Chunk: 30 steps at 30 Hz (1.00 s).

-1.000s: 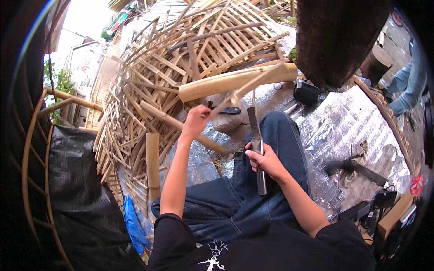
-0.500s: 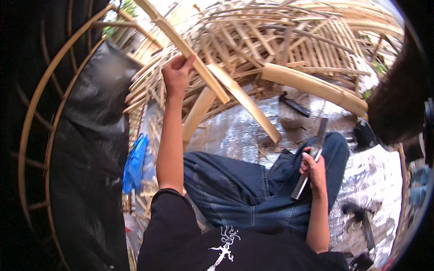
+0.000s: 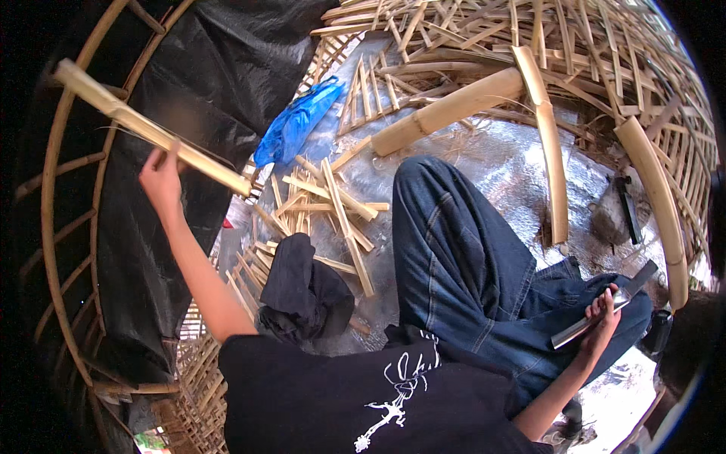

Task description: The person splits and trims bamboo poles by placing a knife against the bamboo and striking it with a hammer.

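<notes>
Out to the left, my left hand (image 3: 161,181) is closed round a split bamboo piece (image 3: 151,130), which slants from the upper left down toward the right. My right hand (image 3: 602,318) rests by my right knee, its fingers wrapped round a long, straight knife-like metal tool (image 3: 622,297) with a dark flat end and a silvery end. Beneath my left arm's side lie cut bamboo strips (image 3: 344,227) in a loose pile, with a bunched black cloth (image 3: 302,295) beside them. Ahead of my knees are wider split bamboo pieces (image 3: 454,110).
A blue plastic bag (image 3: 299,121) lies beyond the strips. Black sheeting (image 3: 219,83) on a bamboo frame (image 3: 49,181) walls the left. Stacked bamboo lattice (image 3: 469,30) fills the far side. A black-handled tool (image 3: 628,209) leans on a stone block (image 3: 607,216) at right.
The view has turned left. My left hand has carried the bamboo piece from ahead of me over to the left, above the strip pile. My right hand keeps the metal tool near my knee.
</notes>
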{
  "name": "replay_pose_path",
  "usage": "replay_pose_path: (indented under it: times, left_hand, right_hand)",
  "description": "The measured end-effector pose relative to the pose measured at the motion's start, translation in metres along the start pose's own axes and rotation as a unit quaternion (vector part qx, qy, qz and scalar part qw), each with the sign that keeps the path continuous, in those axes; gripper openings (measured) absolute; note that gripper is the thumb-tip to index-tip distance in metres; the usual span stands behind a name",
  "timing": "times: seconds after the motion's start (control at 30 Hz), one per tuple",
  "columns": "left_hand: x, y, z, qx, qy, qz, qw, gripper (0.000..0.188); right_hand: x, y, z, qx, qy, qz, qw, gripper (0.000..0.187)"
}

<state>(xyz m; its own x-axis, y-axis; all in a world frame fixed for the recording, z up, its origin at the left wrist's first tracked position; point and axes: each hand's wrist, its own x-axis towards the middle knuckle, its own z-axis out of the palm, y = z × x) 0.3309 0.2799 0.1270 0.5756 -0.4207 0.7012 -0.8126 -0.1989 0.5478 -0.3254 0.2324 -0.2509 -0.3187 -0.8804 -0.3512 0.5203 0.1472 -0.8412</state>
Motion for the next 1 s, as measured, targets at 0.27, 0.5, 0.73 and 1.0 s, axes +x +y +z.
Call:
replay_pose_path:
  times: [0.27, 0.5, 0.73, 1.0]
  left_hand:
    - [-0.119, -0.174, 0.121, 0.195, -0.173, 0.019, 0.965, 0.05]
    - [-0.296, -0.067, 0.212, 0.032, -0.337, -0.027, 0.941, 0.028]
    - [-0.333, 0.145, 0.267, -0.102, -0.126, 0.146, 0.976, 0.02]
    - [-0.388, 0.16, 0.515, -0.163, -0.543, -0.219, 0.794, 0.086]
  right_hand:
    - [-0.01, -0.013, 0.019, -0.073, 0.039, 0.009, 0.997, 0.03]
    - [-0.016, -0.014, 0.021, -0.013, 0.015, 0.005, 1.0, 0.026]
    - [-0.016, -0.017, 0.006, -0.014, 0.002, -0.012, 1.0, 0.027]
    - [-0.021, -0.019, 0.016, -0.003, -0.03, -0.015, 0.999, 0.023]
